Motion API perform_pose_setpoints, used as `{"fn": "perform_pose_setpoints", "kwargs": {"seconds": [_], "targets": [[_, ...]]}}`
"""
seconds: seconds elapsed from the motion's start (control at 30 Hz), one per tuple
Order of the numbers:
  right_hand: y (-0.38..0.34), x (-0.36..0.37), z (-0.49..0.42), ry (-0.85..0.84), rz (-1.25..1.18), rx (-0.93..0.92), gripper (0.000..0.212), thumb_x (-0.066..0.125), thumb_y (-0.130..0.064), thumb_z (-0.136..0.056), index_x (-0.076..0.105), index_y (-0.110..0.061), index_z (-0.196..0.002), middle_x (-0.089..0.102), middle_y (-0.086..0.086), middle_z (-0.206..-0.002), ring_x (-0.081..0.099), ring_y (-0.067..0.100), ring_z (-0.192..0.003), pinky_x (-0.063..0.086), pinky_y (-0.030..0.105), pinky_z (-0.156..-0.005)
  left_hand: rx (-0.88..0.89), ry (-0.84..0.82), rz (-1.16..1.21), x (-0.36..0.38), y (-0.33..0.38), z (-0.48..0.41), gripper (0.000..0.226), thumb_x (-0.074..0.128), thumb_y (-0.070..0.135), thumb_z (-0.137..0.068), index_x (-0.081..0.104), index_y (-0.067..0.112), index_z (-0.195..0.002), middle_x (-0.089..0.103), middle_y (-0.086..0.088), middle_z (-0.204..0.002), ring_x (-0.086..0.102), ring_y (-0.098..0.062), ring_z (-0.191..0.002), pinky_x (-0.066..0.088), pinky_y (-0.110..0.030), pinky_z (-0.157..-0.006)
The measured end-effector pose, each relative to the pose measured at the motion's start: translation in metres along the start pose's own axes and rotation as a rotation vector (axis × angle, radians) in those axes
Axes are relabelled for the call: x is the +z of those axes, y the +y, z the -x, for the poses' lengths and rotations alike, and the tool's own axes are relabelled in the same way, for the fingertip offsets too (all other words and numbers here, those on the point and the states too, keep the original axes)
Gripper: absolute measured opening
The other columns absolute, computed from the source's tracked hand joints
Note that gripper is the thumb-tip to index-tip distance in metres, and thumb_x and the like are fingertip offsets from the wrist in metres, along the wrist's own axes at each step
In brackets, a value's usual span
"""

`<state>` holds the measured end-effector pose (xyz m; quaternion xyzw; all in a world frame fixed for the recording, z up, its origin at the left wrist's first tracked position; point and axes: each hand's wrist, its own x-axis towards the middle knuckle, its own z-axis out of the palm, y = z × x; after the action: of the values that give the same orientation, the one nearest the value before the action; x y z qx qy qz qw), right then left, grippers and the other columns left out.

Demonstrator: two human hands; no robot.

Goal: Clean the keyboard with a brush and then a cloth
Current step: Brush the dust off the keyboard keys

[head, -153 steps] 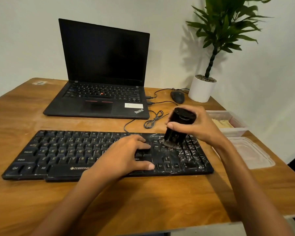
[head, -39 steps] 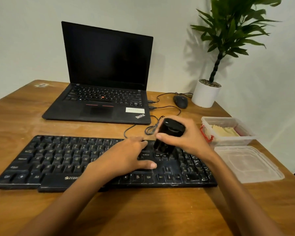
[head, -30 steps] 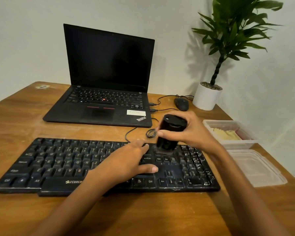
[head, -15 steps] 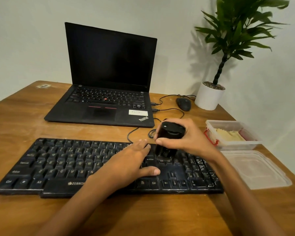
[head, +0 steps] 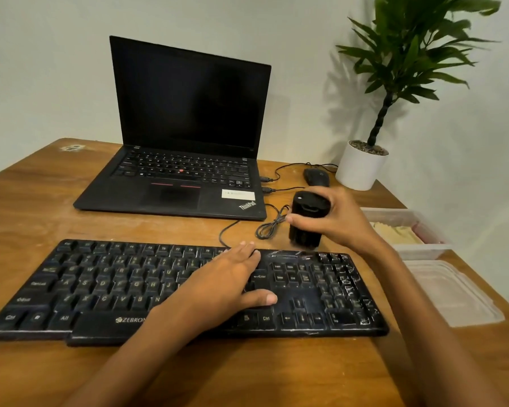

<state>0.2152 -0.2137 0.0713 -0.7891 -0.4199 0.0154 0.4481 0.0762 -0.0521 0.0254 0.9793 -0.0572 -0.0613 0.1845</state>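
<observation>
A black keyboard (head: pixel 106 289) lies across the near part of the wooden table, with white dust on its right-hand keys. My left hand (head: pixel 221 286) lies flat on the keys near Enter, fingers apart, pressing the keyboard down. My right hand (head: pixel 338 221) grips a stubby black brush (head: pixel 306 218), bristles down, just above the keyboard's far right edge. A yellowish cloth (head: pixel 395 232) lies in a clear plastic box (head: pixel 423 251) to the right.
An open black laptop (head: pixel 185 171) stands behind the keyboard. A coiled cable (head: pixel 269 227) and a black mouse (head: pixel 316 176) lie beside it. A potted plant (head: pixel 362 168) is at the back right. A clear lid (head: pixel 450 292) rests near the table's right edge.
My right hand has swept the brush from the keys of the right block back to the keyboard's far edge. My left hand has stayed on the keys.
</observation>
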Motion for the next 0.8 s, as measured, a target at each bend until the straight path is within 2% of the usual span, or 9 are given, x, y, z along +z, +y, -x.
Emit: {"fn": "perform_pose_setpoints", "kwargs": {"seconds": [0.07,0.17,0.3,0.43,0.5,0.57,0.6,0.7,0.8], "targets": [[-0.003,-0.005,0.003,-0.021,-0.071,-0.032,0.027,0.078,-0.023,-0.069,0.066,-0.008,-0.088,0.068,0.01,-0.084,0.064,0.02,-0.084,0.052,0.031,-0.073,0.001,-0.006,0.0,0.0,0.001,0.001,0.08,0.038,0.058,-0.087,0.003,0.019,-0.147,-0.009,0.004,-0.156,-0.008,-0.006,-0.141,0.002,-0.022,-0.112],[-0.005,0.007,0.007,-0.201,-0.076,-0.029,0.037,0.073,-0.033,-0.068,0.066,-0.002,-0.087,0.065,0.017,-0.082,0.062,0.031,-0.08,0.05,0.034,-0.068,0.008,0.0,-0.002,-0.001,0.002,0.002,0.08,0.039,0.057,-0.087,0.004,0.019,-0.147,-0.008,0.004,-0.156,-0.008,-0.006,-0.141,0.001,-0.021,-0.111],[0.005,0.003,-0.001,0.012,-0.045,-0.047,0.036,0.077,-0.031,-0.069,0.065,-0.002,-0.086,0.066,0.017,-0.083,0.062,0.027,-0.081,0.051,0.038,-0.073,0.006,0.006,0.004,-0.001,0.002,0.002,0.08,0.039,0.058,-0.087,0.003,0.018,-0.147,-0.008,0.004,-0.156,-0.007,-0.005,-0.141,0.001,-0.02,-0.111],[0.004,0.011,0.001,-0.122,-0.066,-0.023,0.036,0.075,-0.032,-0.069,0.065,-0.002,-0.087,0.066,0.019,-0.085,0.062,0.032,-0.083,0.051,0.043,-0.075,0.008,0.022,0.011,0.0,0.001,0.002,0.081,0.039,0.059,-0.086,0.004,0.019,-0.147,-0.008,0.005,-0.156,-0.007,-0.004,-0.141,0.003,-0.02,-0.111],[0.011,0.01,-0.005,0.009,-0.008,-0.007,0.029,0.078,-0.025,-0.072,0.065,-0.003,-0.087,0.066,0.017,-0.084,0.062,0.028,-0.083,0.05,0.044,-0.078,0.002,0.04,0.023,0.002,-0.001,0.001,0.083,0.041,0.061,-0.084,0.006,0.02,-0.147,-0.006,0.007,-0.156,-0.005,-0.003,-0.14,0.004,-0.02,-0.111],[0.01,0.007,-0.012,0.141,-0.047,-0.019,0.02,0.076,-0.016,-0.075,0.066,-0.005,-0.087,0.067,0.013,-0.083,0.063,0.022,-0.082,0.053,0.038,-0.076,-0.008,0.061,0.041,0.002,-0.003,0.001,0.086,0.043,0.062,-0.082,0.006,0.022,-0.147,-0.005,0.009,-0.155,-0.003,-0.001,-0.14,0.006,-0.02,-0.111],[0.008,0.01,-0.012,0.131,-0.097,-0.029,0.02,0.077,-0.016,-0.074,0.066,-0.006,-0.087,0.067,0.009,-0.083,0.064,0.019,-0.082,0.053,0.032,-0.075,-0.007,0.068,0.046,0.003,-0.003,0.001,0.087,0.044,0.063,-0.081,0.005,0.023,-0.147,-0.005,0.01,-0.155,-0.002,-0.001,-0.14,0.007,-0.021,-0.112],[0.002,0.022,-0.008,-0.065,-0.108,-0.062,0.024,0.076,-0.021,-0.072,0.066,-0.007,-0.089,0.068,0.008,-0.085,0.065,0.017,-0.084,0.052,0.025,-0.075,-0.003,0.088,0.033,0.005,-0.006,0.001,0.089,0.042,0.066,-0.079,0.005,0.023,-0.147,-0.003,0.01,-0.155,-0.001,-0.001,-0.14,0.009,-0.023,-0.112],[0.009,-0.003,-0.006,-0.12,0.015,0.021,0.016,0.078,-0.015,-0.072,0.066,-0.009,-0.081,0.067,0.002,-0.074,0.061,0.006,-0.072,0.048,0.016,-0.066,-0.013,0.091,0.014,0.005,-0.007,0.001,0.088,0.041,0.067,-0.079,0.007,0.023,-0.147,-0.001,0.011,-0.155,0.0,-0.001,-0.14,0.01,-0.024,-0.112]]}}
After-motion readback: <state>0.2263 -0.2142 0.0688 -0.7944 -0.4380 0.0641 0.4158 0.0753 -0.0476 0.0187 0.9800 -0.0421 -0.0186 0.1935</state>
